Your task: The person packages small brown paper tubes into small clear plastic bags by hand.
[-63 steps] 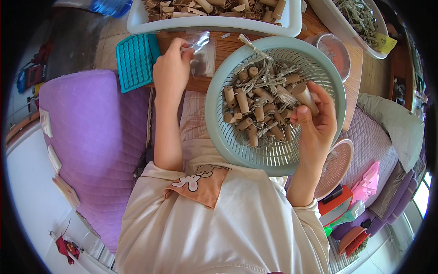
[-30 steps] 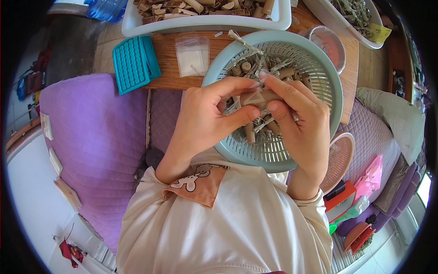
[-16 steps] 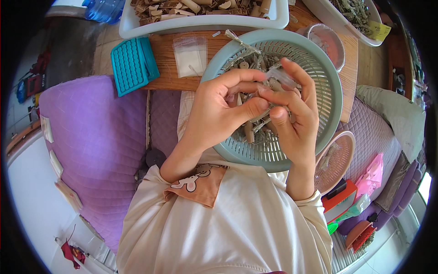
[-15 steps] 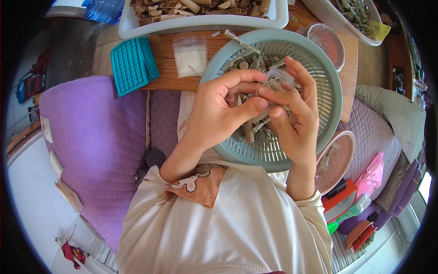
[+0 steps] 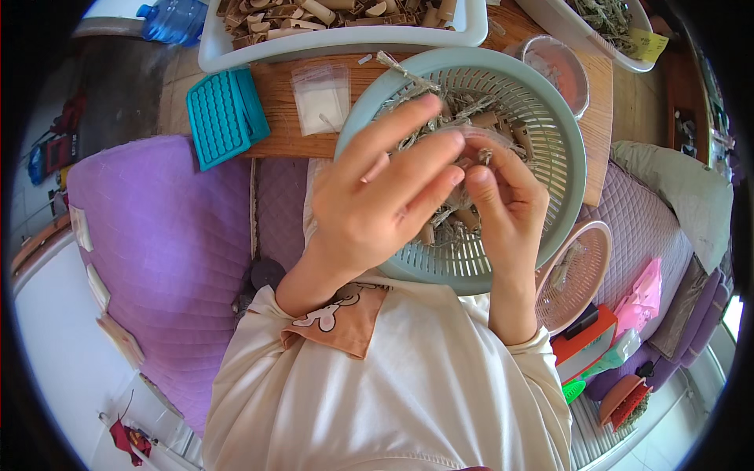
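Note:
Both my hands are over a grey-green slotted plastic basket (image 5: 576,165). My right hand (image 5: 506,204) pinches a small clear plastic bag (image 5: 501,138), partly hidden by the fingers; a bit of dried stalk shows by the thumb. My left hand (image 5: 365,188) is beside it, back upward, fingers stretched and apart, the fingertips close to the bag. Whether they touch it, I cannot tell. Under the hands, the basket holds dried grey-green herb stalks (image 5: 471,102) and short brown woody pieces (image 5: 428,234).
Brown curved pieces fill a white tub (image 5: 345,49) at the back. A teal ridged tray (image 5: 224,118) and clear bags (image 5: 322,102) lie on the wooden table (image 5: 279,94). A clear round container (image 5: 577,78) and a herb tub (image 5: 628,59) stand back right, a pink basket (image 5: 597,275) right.
My left hand has turned back upward and its fingers have stretched out, away from the pinch near the bag. The bag's white label no longer shows. My right hand stays nearly in place.

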